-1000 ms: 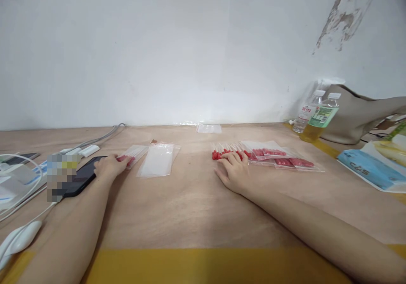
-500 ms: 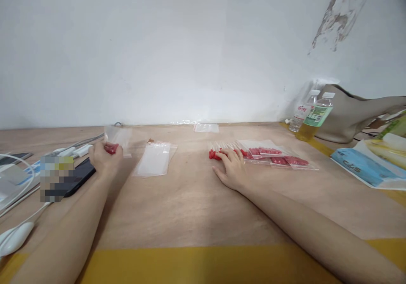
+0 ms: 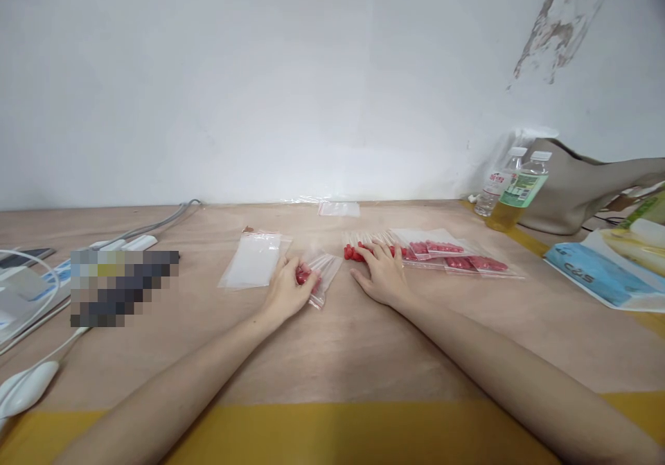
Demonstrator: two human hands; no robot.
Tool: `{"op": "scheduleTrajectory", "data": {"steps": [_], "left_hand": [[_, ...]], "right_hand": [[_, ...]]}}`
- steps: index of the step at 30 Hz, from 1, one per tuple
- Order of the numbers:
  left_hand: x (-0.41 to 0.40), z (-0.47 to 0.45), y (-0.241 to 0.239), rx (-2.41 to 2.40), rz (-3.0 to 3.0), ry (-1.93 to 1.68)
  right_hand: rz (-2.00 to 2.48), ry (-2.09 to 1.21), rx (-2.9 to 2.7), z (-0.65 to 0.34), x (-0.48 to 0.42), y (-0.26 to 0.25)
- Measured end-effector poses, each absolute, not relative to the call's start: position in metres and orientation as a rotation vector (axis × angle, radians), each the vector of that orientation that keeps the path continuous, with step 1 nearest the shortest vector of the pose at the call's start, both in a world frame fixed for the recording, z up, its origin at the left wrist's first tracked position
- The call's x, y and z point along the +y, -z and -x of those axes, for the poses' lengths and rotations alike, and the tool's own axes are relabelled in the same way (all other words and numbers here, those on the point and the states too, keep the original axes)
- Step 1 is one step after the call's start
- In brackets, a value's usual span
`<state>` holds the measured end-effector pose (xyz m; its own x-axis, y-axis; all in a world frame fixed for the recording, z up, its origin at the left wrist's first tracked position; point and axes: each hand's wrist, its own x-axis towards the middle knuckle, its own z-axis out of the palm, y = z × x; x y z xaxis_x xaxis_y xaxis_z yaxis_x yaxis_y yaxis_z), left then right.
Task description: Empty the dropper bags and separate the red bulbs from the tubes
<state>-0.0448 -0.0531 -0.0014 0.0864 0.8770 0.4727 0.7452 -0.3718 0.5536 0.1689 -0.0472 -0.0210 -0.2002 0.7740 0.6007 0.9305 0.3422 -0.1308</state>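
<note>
Bag with red contents (image 3: 327,269) in left hand (image 3: 288,290), fingers curled round it; now just right of flat clear bags (image 3: 254,260), earlier left. Right hand (image 3: 383,276) half-spread, fingertips on red-tipped sticks (image 3: 353,251), as before. Blue packet (image 3: 584,274) reads "C&S".

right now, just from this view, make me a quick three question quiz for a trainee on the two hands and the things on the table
1. What does the left hand hold?
a) a blue packet
b) a see-through bag
c) a grey cable

2. True or false: the fingers of the right hand lie over the red-tipped sticks.

3. How many bottles with white caps stand on the table?

Key: 1. b; 2. true; 3. two.
</note>
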Motion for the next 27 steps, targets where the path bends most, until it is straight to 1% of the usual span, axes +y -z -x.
{"op": "scheduleTrajectory", "data": {"steps": [5, 10, 13, 17, 20, 24, 27], "left_hand": [[-0.056, 0.051, -0.003, 1.573, -2.140, -1.015], [-0.066, 0.061, -0.007, 1.345, -2.095, -0.794], [-0.073, 0.063, -0.008, 1.255, -2.161, -0.740], [-0.077, 0.057, -0.005, 1.293, -2.351, -0.741], [-0.077, 0.052, 0.000, 1.286, -2.488, -0.807], [-0.075, 0.052, 0.006, 1.185, -2.667, -0.891], [-0.071, 0.053, 0.007, 1.040, -2.801, -0.953]], "right_hand": [[1.418, 0.341, -2.020, -0.169, -0.051, 0.018], [1.104, 0.211, -2.179, -0.166, -0.070, 0.011], [0.972, 0.137, -2.266, -0.159, -0.082, 0.010], [0.927, 0.150, -2.294, -0.151, -0.086, 0.013], [0.956, 0.190, -2.292, -0.151, -0.081, 0.017], [0.985, 0.233, -2.278, -0.157, -0.071, 0.021], [1.028, 0.192, -2.242, -0.160, -0.067, 0.022]]}}
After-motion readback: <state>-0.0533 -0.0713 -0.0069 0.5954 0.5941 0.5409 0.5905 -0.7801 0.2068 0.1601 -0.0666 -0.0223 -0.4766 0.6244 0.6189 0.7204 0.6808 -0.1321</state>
